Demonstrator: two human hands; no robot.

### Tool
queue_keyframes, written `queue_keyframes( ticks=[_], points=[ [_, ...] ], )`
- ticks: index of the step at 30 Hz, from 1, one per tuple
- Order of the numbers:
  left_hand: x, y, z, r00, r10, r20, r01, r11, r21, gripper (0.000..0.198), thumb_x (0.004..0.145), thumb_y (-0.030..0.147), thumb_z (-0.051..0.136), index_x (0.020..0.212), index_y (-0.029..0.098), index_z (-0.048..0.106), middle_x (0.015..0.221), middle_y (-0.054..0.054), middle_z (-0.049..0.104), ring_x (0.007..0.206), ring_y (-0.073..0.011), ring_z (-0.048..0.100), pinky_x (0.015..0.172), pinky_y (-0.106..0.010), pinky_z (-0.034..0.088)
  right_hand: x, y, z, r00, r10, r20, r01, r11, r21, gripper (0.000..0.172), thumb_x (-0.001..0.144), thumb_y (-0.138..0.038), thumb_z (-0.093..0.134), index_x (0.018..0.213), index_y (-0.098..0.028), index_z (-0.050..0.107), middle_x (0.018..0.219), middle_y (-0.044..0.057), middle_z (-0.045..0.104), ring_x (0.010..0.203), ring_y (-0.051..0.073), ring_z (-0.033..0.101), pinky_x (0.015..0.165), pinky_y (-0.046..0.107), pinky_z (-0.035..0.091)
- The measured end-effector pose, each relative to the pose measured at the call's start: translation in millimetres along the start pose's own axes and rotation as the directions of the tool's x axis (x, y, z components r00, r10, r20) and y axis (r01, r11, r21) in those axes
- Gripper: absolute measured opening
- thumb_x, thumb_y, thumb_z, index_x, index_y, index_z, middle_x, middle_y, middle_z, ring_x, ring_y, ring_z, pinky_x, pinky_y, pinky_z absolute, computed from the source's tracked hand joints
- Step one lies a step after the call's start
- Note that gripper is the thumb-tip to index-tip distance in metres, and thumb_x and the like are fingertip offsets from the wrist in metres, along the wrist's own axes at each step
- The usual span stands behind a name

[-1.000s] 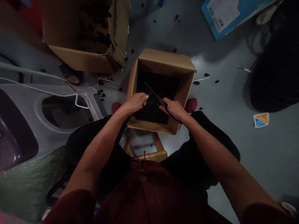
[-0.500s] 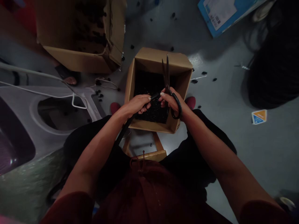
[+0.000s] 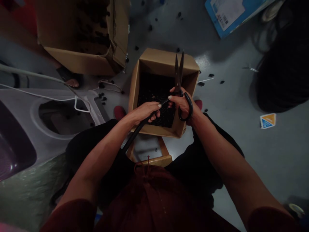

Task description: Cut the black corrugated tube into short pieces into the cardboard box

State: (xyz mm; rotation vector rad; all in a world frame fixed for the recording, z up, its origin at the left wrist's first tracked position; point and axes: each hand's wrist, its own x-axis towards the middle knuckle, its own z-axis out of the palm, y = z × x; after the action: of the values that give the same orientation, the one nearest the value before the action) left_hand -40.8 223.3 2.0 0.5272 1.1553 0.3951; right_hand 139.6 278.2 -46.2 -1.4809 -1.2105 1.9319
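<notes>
My left hand (image 3: 147, 112) is closed around a long black strip (image 3: 134, 134), which may be a tube or a cord. From that hand the strip runs back down toward my lap. My right hand (image 3: 181, 102) grips a pair of scissors (image 3: 179, 74) with black handles, the blades slightly parted and pointing away from me. Its thumb and fingers also pinch the strip's far end, so a short ridged-looking stretch spans the gap between the hands. Below both hands stands an open cardboard box (image 3: 169, 59) with many small black pieces (image 3: 151, 85) inside.
A larger cardboard box (image 3: 74, 59) stands at the upper left, beside a grey plastic chair (image 3: 93, 96). A blue package (image 3: 217, 22) and a big black bundle (image 3: 285, 71) are at the right. Black scraps (image 3: 201, 84) litter the floor. A wooden stool edge (image 3: 156, 160) shows below.
Both hands have shifted slightly to the right, and the scissors have moved right with my right hand. More of the black strip shows below my left hand.
</notes>
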Motion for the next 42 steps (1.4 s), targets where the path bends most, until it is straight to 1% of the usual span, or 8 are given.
queue_keyframes(
  ticks=[2, 7, 10, 13, 17, 21, 27, 42],
  points=[
    [0, -2, 0.1, 1.0, 0.003, 0.009, -0.003, 0.999, -0.045, 0.02, 0.09, 0.029, 0.048, 0.076, 0.015, 0.05, 0.067, 0.001, 0.053, 0.044, -0.0025, 0.042, 0.038, -0.015, 0.03, 1, -2, -3, 1.0, 0.0, -0.017, 0.0, 1.0, -0.003, 0.04, 0.068, -0.036, 0.067, 0.098, -0.025, 0.042, 0.069, -0.006, 0.046, 0.059, 0.012, 0.052, 0.06, 0.03, 0.05],
    [4, -8, -2.5, 0.999, 0.033, 0.022, -0.03, 0.992, -0.119, 0.011, 0.087, 0.025, 0.054, 0.084, 0.014, 0.054, 0.067, 0.003, 0.052, 0.042, -0.0017, 0.04, 0.037, -0.014, 0.028, -1, -6, -3, 0.999, -0.008, -0.048, 0.003, 0.996, -0.089, 0.033, 0.073, -0.031, 0.064, 0.099, -0.024, 0.044, 0.07, -0.004, 0.049, 0.062, 0.013, 0.054, 0.062, 0.03, 0.051],
    [5, -5, -7.5, 0.991, 0.088, -0.1, -0.096, 0.992, -0.081, 0.009, 0.088, 0.022, 0.054, 0.086, 0.014, 0.056, 0.064, 0.004, 0.05, 0.041, -0.0007, 0.036, 0.035, -0.014, 0.024, -2, -8, -1, 0.998, 0.002, -0.067, -0.009, 0.995, -0.103, 0.031, 0.078, -0.036, 0.061, 0.101, -0.024, 0.043, 0.076, -0.003, 0.056, 0.063, 0.012, 0.057, 0.063, 0.029, 0.052],
    [3, 4, -15.0, 0.957, 0.155, -0.245, -0.172, 0.984, -0.053, 0.009, 0.089, 0.021, 0.051, 0.091, 0.014, 0.057, 0.063, 0.005, 0.048, 0.041, -0.0003, 0.035, 0.036, -0.013, 0.023, -3, -8, -1, 0.997, -0.023, -0.068, 0.009, 0.98, -0.198, 0.035, 0.081, -0.046, 0.059, 0.102, -0.024, 0.042, 0.082, 0.0, 0.06, 0.067, 0.013, 0.059, 0.064, 0.029, 0.052],
    [-3, 15, -24.4, 0.929, 0.202, -0.311, -0.235, 0.969, -0.071, 0.014, 0.089, 0.023, 0.051, 0.097, 0.013, 0.058, 0.064, 0.005, 0.049, 0.041, -0.0002, 0.035, 0.036, -0.014, 0.024, -7, -3, 1, 0.997, -0.053, 0.048, 0.065, 0.945, -0.32, 0.04, 0.08, -0.05, 0.058, 0.103, -0.021, 0.043, 0.084, 0.002, 0.059, 0.07, 0.014, 0.06, 0.063, 0.028, 0.051],
    [-6, 18, -29.2, 0.927, 0.204, -0.316, -0.241, 0.967, -0.083, 0.016, 0.089, 0.027, 0.053, 0.096, 0.013, 0.057, 0.063, 0.005, 0.048, 0.041, -0.0002, 0.035, 0.036, -0.014, 0.023, -13, 2, 4, 0.986, -0.018, 0.168, 0.085, 0.911, -0.404, 0.04, 0.082, -0.048, 0.057, 0.108, -0.02, 0.046, 0.089, 0.004, 0.06, 0.077, 0.016, 0.06, 0.066, 0.029, 0.052],
    [-6, 19, -28.7, 0.939, 0.18, -0.294, -0.217, 0.971, -0.098, 0.016, 0.089, 0.029, 0.054, 0.091, 0.014, 0.057, 0.062, 0.005, 0.047, 0.039, 0.0001, 0.034, 0.036, -0.014, 0.021, -16, 4, 3, 0.96, -0.001, 0.28, 0.137, 0.873, -0.467, 0.045, 0.082, -0.052, 0.055, 0.113, -0.019, 0.048, 0.096, 0.006, 0.061, 0.085, 0.019, 0.06, 0.072, 0.033, 0.052],
    [-7, 20, -26.3, 0.954, 0.174, -0.246, -0.199, 0.977, -0.081, 0.013, 0.088, 0.026, 0.054, 0.085, 0.013, 0.054, 0.061, 0.005, 0.046, 0.039, 0.0002, 0.032, 0.035, -0.014, 0.02, -21, -7, -2, 0.93, 0.05, 0.365, 0.134, 0.878, -0.46, 0.047, 0.084, -0.054, 0.054, 0.115, -0.02, 0.048, 0.097, 0.008, 0.063, 0.093, 0.022, 0.06, 0.077, 0.035, 0.051]
  ],
)
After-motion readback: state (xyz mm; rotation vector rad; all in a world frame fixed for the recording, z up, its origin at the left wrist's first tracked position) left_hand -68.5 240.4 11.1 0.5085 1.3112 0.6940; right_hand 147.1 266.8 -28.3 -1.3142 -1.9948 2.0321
